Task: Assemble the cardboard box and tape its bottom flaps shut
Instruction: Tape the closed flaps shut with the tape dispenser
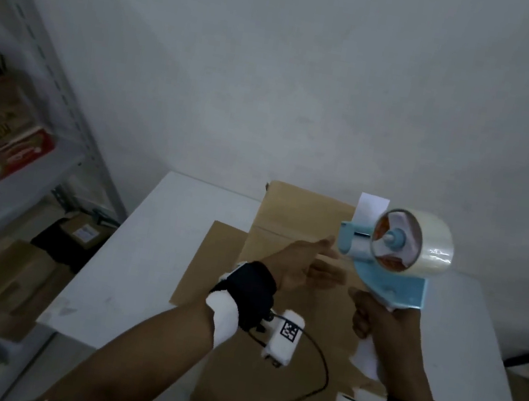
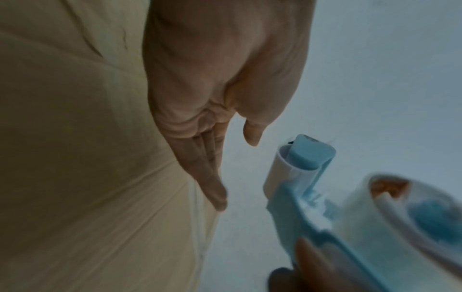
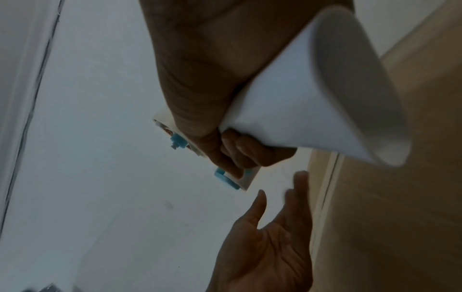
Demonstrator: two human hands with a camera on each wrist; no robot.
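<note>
A flat, unfolded cardboard box (image 1: 288,238) lies on the white table (image 1: 151,251). My right hand (image 1: 375,325) grips the white handle of a blue tape dispenser (image 1: 397,252), held up above the box with its clear tape roll (image 1: 429,244) on the right. My left hand (image 1: 311,266) hovers open, fingers straight, just left of the dispenser's front end, touching nothing. In the left wrist view the left hand's fingers (image 2: 212,185) point down beside the dispenser (image 2: 307,177) and the cardboard (image 2: 75,158). The right wrist view has my right hand (image 3: 225,154) round the handle (image 3: 312,98) and the open left hand (image 3: 270,237) below.
A metal shelf rack (image 1: 7,132) with boxes stands at the left. More cardboard boxes (image 1: 9,271) lie on the floor beside the table. A black cable (image 1: 314,381) runs from the left wrist camera across the cardboard. A white wall (image 1: 311,69) is behind the table.
</note>
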